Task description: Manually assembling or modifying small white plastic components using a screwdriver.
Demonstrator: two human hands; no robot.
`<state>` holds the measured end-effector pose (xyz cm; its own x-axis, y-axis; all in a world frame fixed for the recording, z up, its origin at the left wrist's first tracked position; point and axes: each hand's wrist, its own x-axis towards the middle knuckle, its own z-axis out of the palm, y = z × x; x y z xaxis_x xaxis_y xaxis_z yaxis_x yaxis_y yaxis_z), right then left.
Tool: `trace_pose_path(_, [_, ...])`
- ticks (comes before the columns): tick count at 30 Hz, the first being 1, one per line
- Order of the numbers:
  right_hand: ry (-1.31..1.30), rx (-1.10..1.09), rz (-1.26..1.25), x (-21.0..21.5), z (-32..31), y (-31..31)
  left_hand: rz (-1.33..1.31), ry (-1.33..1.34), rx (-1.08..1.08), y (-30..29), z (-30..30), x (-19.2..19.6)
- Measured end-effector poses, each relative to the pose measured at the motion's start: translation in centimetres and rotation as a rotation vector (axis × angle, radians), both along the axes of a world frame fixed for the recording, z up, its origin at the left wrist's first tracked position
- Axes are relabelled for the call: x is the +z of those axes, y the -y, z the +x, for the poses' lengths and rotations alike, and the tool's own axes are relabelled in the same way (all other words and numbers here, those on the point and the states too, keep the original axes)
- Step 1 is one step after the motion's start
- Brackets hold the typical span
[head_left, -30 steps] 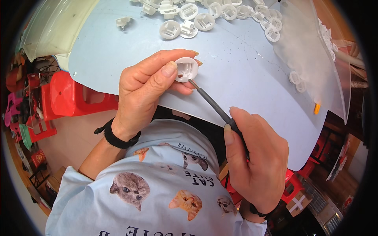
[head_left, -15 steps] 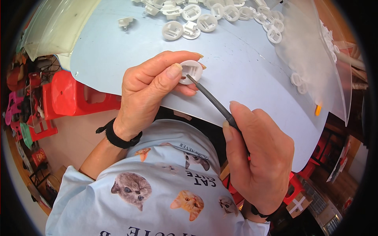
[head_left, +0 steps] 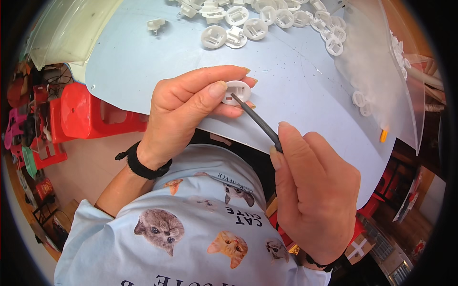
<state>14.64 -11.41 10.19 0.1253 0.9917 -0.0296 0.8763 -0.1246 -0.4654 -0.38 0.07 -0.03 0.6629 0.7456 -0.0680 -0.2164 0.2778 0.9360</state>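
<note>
Head view: the left hand (head_left: 179, 107) pinches a white disc (head_left: 244, 89) by its rim over the table (head_left: 296, 95), presumably to leave its face exposed. A dark rod (head_left: 261, 124), gripped by the right hand (head_left: 317, 190), points at it; contact is hard to tell.

Small round white plastic part (head_left: 244, 89): left edge under the thumb of the left hand (head_left: 183, 102), underside out of sight. Thin dark grey rod-shaped tool (head_left: 260, 122): grip end hidden inside the right hand (head_left: 319, 190); tip touching the part or not, can't tell. Right hand's outer fingers curl out of view. Heap of white plastic pieces (head_left: 237, 15) cut off by top edge, some overlapped. Hazy clear plastic sheet (head_left: 367, 57) also cut at top. Pale blue printed fabric T-shirt (head_left: 191, 257) cut at bottom. Mixed-colour clutter (head_left: 18, 125) along left rim too small to tell
</note>
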Motion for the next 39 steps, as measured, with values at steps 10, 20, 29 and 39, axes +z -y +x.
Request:
trace_pose_path(10, [0.164,0.066,-0.049,0.0,-0.8,0.0,-0.014,-0.005,0.047,0.3,0.4,0.1])
trace_pose_path(20, [0.194,0.072,-0.083,-0.4,-1.4,0.0,0.045,-0.051,0.092,0.6,0.5,0.1])
trace_pose_path(29, [0.074,0.039,-0.115,-0.9,-1.2,-0.1,0.081,-0.082,0.114,0.8,0.6,0.0])
trace_pose_path(39, [-0.004,0.001,-0.092,-0.6,-1.0,0.0,0.069,-0.023,0.11,0.7,0.6,0.3])
